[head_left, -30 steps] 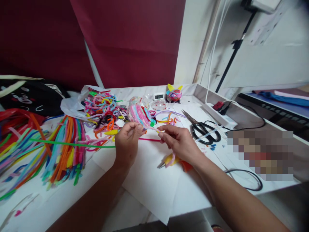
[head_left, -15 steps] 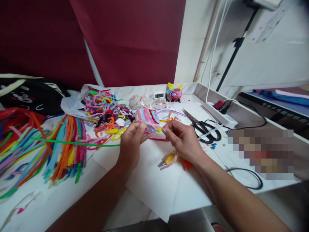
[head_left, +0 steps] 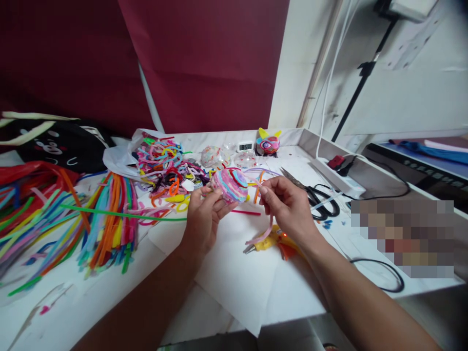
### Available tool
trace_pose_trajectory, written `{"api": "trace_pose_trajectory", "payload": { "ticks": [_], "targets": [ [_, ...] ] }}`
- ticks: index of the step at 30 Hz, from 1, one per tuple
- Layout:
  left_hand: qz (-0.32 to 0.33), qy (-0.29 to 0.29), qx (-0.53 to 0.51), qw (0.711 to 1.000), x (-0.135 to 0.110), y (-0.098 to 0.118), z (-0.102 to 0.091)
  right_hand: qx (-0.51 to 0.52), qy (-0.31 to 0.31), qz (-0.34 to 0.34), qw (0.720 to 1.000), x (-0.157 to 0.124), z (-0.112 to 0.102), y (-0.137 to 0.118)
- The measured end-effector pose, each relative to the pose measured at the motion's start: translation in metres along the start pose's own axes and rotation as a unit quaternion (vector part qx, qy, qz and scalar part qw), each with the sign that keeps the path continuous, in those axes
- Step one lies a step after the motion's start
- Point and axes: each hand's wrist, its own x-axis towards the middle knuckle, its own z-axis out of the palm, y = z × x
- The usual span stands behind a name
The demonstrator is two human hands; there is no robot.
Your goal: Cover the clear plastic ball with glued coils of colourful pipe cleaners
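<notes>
Two bare hands are at work over the white table (head_left: 58, 312). Your left hand (head_left: 204, 219) grasps a round ball covered in fuzzy pink, blue, yellow and red stripes (head_left: 229, 185), with thumb and fingers on its near left side. You have that ball raised over the middle of the table, just left of your right hand (head_left: 288, 207). Your right thumb and fingers pinch a soft, pale pink fuzzy strip (head_left: 271, 227); one end hangs below your hand, curving over a yellow glue gun with an orange trigger and metal nozzle (head_left: 268, 243). The other end points toward the ball, though it is hard to tell whether it touches.

The glue gun lies below your right hand, its small red light lit. Under your hands you have a sheet of plain white paper (head_left: 234, 282). A thin red strip (head_left: 248, 212) lies between your hands, and a long bright green fuzzy strip (head_left: 124, 214) runs leftward from behind your left hand across a bundle of multicoloured fuzzy stems (head_left: 109, 239). Just beyond your right hand are large black-handled scissors (head_left: 315, 192). At the back, a small round figure with yellow ears (head_left: 268, 145) stands beside a white digital clock (head_left: 245, 146).
</notes>
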Motion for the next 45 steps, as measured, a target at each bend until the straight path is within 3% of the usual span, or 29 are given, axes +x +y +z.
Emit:
{"api": "trace_pose_trajectory", "payload": {
  "ticks": [4,9,12,25,35,40,45],
  "targets": [
    [0.002,0.009,0.005,1.0,0.001,-0.002,-0.001,-0.003,-0.005,0.005,1.0,0.0,0.0,0.0],
    [0.001,-0.041,0.059,0.997,0.001,-0.004,-0.005,-0.013,-0.008,0.018,1.0,0.0,-0.002,-0.001],
    [-0.001,-0.04,0.069,0.997,0.0,-0.004,-0.005,-0.017,-0.002,0.02,1.0,0.0,-0.002,-0.001],
    [-0.061,-0.043,-0.008,0.997,0.002,-0.004,-0.005,0.053,0.003,0.02,0.998,0.003,0.001,0.003],
    [-0.074,-0.006,-0.09,0.993,0.004,0.002,-0.003,0.218,-0.035,0.175,0.96,0.007,0.0,0.0],
    [-0.082,-0.009,-0.098,0.992,0.004,0.002,-0.003,0.288,-0.022,0.266,0.92,0.003,0.008,-0.002],
    [-0.083,-0.022,-0.113,0.99,0.002,0.001,-0.001,0.331,-0.014,0.296,0.896,0.002,0.012,0.0]
  ]
}}
